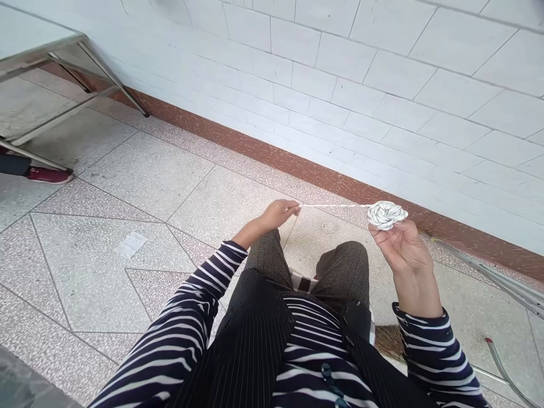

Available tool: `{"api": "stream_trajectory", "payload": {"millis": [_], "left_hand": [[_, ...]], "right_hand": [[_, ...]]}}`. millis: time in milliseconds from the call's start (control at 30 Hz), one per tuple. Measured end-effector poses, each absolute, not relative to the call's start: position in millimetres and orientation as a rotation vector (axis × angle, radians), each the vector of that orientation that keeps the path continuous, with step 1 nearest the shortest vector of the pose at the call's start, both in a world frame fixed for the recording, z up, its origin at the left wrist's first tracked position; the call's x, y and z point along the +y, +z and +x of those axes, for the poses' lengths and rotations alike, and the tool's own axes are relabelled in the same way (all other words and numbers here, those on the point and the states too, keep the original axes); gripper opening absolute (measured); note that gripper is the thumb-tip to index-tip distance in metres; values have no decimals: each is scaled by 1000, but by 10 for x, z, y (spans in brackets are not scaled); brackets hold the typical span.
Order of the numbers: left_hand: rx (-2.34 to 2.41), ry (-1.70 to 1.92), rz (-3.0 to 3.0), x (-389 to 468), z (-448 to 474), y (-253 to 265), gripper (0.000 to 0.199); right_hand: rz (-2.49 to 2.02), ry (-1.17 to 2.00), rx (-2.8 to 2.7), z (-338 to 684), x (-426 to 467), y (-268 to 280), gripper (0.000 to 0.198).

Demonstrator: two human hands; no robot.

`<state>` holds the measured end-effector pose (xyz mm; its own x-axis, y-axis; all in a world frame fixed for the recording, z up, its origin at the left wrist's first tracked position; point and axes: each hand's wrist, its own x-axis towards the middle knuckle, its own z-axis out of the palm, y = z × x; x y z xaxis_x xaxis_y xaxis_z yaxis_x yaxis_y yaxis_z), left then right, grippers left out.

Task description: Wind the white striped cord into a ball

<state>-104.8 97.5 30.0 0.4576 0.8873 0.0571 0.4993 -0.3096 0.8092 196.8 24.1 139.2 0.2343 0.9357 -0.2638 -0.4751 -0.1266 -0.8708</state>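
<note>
Your right hand [403,246] pinches the white coil [386,216] at its near edge; left of the coil, your left hand [278,215] pinches the strand [334,205] running from it. Beyond the coil rises a tiled wall [340,96]; well left lies 1 paper [130,245].

Coil [386,215] sits in right hand [406,246], cord [334,205] spans to left hand [277,215], paper [131,245] lies on floor [100,289] further left, table [63,41] beyond.

One left hand [279,215], one right hand [403,246], one coil [386,215], one paper [130,244], one table [32,25], also one vest [250,334]
</note>
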Motion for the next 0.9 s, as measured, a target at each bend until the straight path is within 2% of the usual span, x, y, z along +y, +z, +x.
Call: {"api": "stream_trajectory", "payload": {"millis": [133,267,433,533,633,800,900], "left_hand": [[1287,823,2131,1269,-1168,636,30],[1333,877,2001,1291,-902,772,31],[767,900,1538,904,-162,668,52],[545,929,1247,716,180,609,57],[571,965,1145,674,313,580,49],[698,865,1259,753,254,601,16],[674,821,1385,776,160,656,23]], "right_hand": [[-1056,1310,-650,1904,189,1474,24],[-1078,1346,-757,1817,192,1545,29],[-1184,1252,-847,1686,223,1463,33],[-1224,1238,-906,1665,211,1379,35],[-1257,1222,-934,1694,187,1328,34],[-1283,1247,-943,1764,191,1323,33],[-1224,1319,-850,1789,226,1321,31]]}}
